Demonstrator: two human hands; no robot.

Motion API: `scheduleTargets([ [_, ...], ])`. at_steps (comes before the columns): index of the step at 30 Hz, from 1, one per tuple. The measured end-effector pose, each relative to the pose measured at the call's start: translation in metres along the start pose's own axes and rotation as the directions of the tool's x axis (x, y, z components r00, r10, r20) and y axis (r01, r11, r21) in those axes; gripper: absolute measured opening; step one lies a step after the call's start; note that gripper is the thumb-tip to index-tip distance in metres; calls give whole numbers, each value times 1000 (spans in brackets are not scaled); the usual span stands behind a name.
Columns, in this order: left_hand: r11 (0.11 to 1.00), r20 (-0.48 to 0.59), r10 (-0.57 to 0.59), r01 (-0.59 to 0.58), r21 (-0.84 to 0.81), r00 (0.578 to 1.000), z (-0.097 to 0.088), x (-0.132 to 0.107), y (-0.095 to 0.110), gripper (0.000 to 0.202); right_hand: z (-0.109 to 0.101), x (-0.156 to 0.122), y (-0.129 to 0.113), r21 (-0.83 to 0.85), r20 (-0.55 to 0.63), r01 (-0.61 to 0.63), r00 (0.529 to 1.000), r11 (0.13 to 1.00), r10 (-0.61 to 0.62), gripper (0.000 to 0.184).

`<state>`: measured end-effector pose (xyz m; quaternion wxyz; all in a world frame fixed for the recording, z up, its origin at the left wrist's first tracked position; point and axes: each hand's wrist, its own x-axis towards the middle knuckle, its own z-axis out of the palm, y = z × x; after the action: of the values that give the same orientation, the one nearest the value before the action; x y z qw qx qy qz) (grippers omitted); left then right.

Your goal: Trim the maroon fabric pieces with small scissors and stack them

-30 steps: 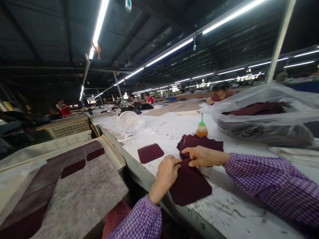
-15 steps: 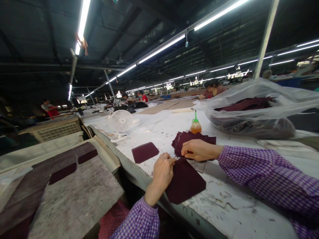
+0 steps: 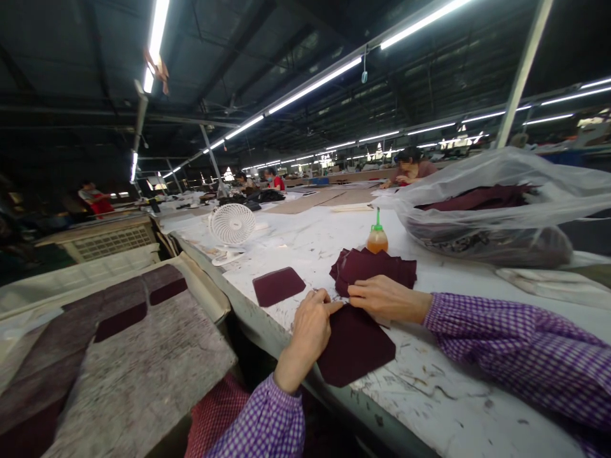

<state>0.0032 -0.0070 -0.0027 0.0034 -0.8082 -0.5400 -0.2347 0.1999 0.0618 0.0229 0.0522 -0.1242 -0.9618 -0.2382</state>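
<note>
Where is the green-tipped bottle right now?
The bottle stands right of centre in the head view, just behind the pile of maroon pieces and left of the plastic bag.

From head height, the one camera looks forward and down across the nearby white table point(image 3: 315, 232).

Rows of bright tube lights point(image 3: 315, 86) hang under the dark, beamed ceiling point(image 3: 219, 38).

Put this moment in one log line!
left hand: at maroon panel | right hand: near panel and fanned stack | bottle: upright behind stack
</note>
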Motion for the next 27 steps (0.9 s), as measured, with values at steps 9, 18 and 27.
scheduleTargets([
  [9, 997, -8, 36, -35, 73, 999, 0, -1, 5, 39, -19, -3, -9, 307, -8, -213, 974, 927, 226, 33],
  [18, 964, -142, 26, -62, -257, 990, -8, -19, -34, 22, -3, 1, -23, 463, 23, -213, 973, 861, 228, 34],
  [27, 977, -176, 164, -184, -109, 971, -16, -33, -44, 26, -24, 11, -25, 293, 162, -169, 979, 941, 125, 63],
])
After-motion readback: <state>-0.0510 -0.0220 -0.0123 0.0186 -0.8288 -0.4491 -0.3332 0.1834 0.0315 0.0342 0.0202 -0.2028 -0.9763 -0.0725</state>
